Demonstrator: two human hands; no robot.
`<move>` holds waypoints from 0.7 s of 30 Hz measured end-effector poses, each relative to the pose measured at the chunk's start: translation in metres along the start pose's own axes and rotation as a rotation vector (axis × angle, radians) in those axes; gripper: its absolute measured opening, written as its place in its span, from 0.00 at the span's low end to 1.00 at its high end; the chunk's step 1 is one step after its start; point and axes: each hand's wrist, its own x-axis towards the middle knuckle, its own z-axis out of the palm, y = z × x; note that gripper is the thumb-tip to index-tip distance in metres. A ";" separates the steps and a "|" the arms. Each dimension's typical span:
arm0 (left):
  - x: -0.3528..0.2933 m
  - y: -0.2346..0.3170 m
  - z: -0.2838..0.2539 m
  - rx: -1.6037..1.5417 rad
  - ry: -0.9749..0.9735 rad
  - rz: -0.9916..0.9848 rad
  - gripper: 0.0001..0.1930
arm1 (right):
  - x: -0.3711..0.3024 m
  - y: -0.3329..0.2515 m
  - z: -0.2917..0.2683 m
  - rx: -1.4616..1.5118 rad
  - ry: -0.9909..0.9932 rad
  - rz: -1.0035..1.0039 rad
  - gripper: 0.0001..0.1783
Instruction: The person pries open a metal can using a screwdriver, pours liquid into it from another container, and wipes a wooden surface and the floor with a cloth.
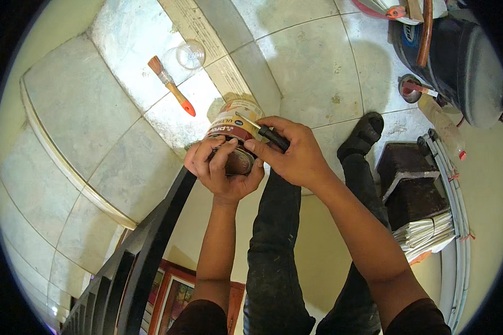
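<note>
A paint can (232,127) with a cream, yellow and dark red label stands at the middle of the view, by the edge of a tiled step. My left hand (221,167) is closed around its near end, fingers curled over a round metal-rimmed top (239,161) that they partly cover. In my right hand (296,151) is a screwdriver (273,137) with a black handle, its thin metal shaft crossing the can's label. Whether the tip touches the can, I cannot tell. Left of the can lies a paintbrush (172,86) with brown bristles and a red-tipped wooden handle.
Beside the brush sits a clear plastic cup (190,54) on the tiles. A black railing (156,234) runs up from the lower left. To the right are a dark container (452,61), a plastic bottle (442,127), dark blocks (411,178) and grey pipes (455,206).
</note>
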 end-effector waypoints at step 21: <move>-0.015 0.000 0.000 -0.135 0.218 -0.096 0.21 | -0.006 -0.006 0.013 -0.275 0.049 -0.222 0.17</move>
